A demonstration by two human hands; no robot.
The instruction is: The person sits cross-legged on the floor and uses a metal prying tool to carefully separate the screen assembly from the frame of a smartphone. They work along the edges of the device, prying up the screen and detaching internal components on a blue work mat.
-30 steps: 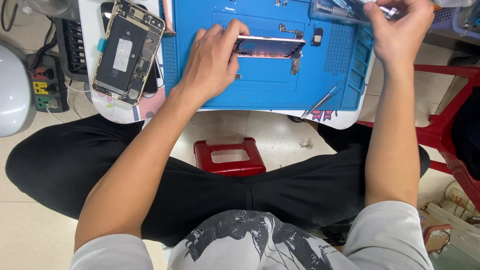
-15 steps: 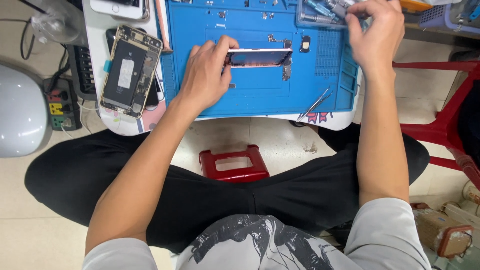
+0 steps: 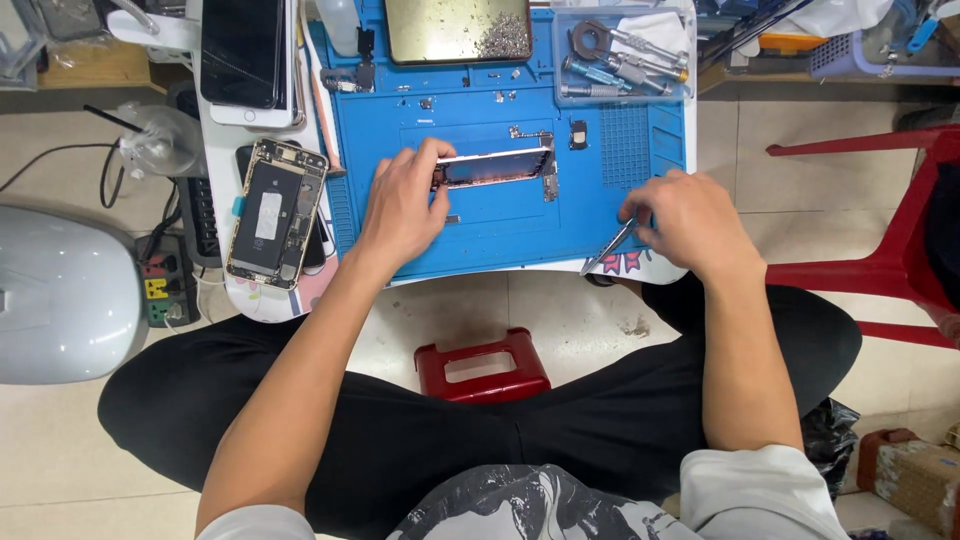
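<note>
Your left hand [image 3: 400,205] fingers pinch the thin, fragile-looking silver phone frame [image 3: 492,166] by its edge on the blue silicone mat [image 3: 500,235], while your right hand [image 3: 690,222] fingers pinch slim, stiff metal tweezers [image 3: 607,248].

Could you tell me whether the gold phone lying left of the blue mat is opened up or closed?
Opened up: the gold phone lies with no screen on it, its black battery and inner parts bare, left of the blue mat.

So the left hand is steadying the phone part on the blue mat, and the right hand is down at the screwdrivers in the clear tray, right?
Not quite. In the head view the right hand is at the tweezers on the blue mat's near edge, not the tray. The left hand does steady the phone part.
</note>
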